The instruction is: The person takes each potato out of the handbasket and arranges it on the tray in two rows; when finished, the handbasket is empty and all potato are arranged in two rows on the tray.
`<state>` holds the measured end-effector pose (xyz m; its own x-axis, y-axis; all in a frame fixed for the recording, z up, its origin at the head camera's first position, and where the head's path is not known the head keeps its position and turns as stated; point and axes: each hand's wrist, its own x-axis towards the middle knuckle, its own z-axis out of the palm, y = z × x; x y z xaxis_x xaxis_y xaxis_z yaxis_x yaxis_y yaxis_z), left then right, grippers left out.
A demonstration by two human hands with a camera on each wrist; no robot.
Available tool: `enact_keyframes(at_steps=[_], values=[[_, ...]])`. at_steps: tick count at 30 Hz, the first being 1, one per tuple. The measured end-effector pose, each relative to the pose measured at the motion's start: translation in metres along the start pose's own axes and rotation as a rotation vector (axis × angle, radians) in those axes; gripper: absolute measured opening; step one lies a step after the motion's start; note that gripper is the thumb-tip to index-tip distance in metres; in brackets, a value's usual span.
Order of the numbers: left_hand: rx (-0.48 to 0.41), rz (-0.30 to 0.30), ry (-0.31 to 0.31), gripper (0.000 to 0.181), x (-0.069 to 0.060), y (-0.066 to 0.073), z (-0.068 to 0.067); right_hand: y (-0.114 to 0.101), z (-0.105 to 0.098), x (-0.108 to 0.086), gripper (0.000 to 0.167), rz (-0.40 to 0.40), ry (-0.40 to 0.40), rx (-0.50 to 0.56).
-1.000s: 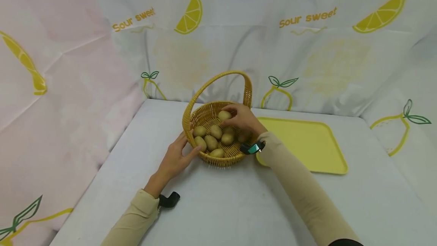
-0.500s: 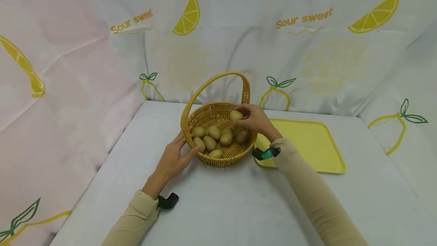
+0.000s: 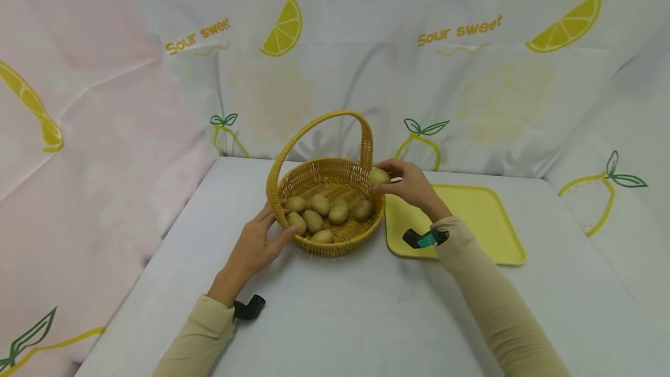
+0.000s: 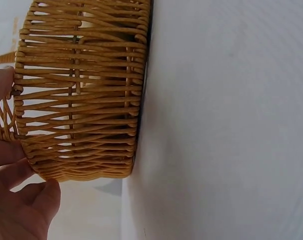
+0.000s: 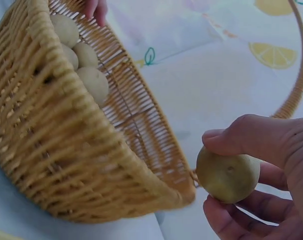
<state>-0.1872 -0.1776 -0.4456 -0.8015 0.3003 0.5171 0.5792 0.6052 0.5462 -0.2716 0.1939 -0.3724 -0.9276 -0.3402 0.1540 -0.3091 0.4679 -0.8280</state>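
A round wicker basket [image 3: 335,248] with a tall arched handle stands on the table, several olive-brown kiwis [image 3: 313,221] lying inside it. At its left side my left hand [image 3: 256,246] grips the rim near the handle's foot, with the thumb along the front; the left wrist view shows fingers against the wicker [image 4: 81,100]. My right hand [image 3: 410,185] pinches one kiwi [image 3: 379,176] between thumb and fingers, just beyond the basket's right rim. In the right wrist view this kiwi [image 5: 227,175] is seen end-on, apart from the wicker.
To the right of the basket lies a yellow rectangular tray [image 3: 473,223], partly under my right forearm. A white cloth [image 3: 335,319] covers the table. Lemon-printed fabric [image 3: 335,63] hangs behind and at both sides.
My right hand has carried the kiwi rightward, from above the basket's inside out past its right rim. My left hand keeps hold of the basket. The head view has shifted slightly.
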Motion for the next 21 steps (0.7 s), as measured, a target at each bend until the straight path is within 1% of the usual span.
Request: enact_keyframes(at_steps=[2,7,11,15,18,21], values=[[-0.009,-0.013,-0.002,0.058,-0.001,-0.001,-0.001,0.002,-0.005,-0.002,0.052,0.012,0.012,0.009],[-0.021,-0.032,-0.009,0.064,-0.003,-0.004,-0.001,0.012,-0.014,-0.005,0.049,0.039,0.051,-0.008],[-0.016,-0.039,0.004,0.067,-0.007,-0.004,-0.002,0.023,-0.012,-0.005,0.054,0.063,0.083,-0.024],[-0.013,-0.040,0.031,0.067,-0.009,-0.004,-0.002,0.036,-0.009,-0.004,0.059,0.121,0.108,-0.029],[-0.018,-0.030,0.037,0.066,-0.009,-0.004,0.000,0.047,-0.009,-0.006,0.058,0.169,0.125,-0.041],[-0.024,-0.021,0.038,0.067,-0.007,-0.003,0.002,0.056,-0.009,-0.007,0.055,0.188,0.147,-0.059]])
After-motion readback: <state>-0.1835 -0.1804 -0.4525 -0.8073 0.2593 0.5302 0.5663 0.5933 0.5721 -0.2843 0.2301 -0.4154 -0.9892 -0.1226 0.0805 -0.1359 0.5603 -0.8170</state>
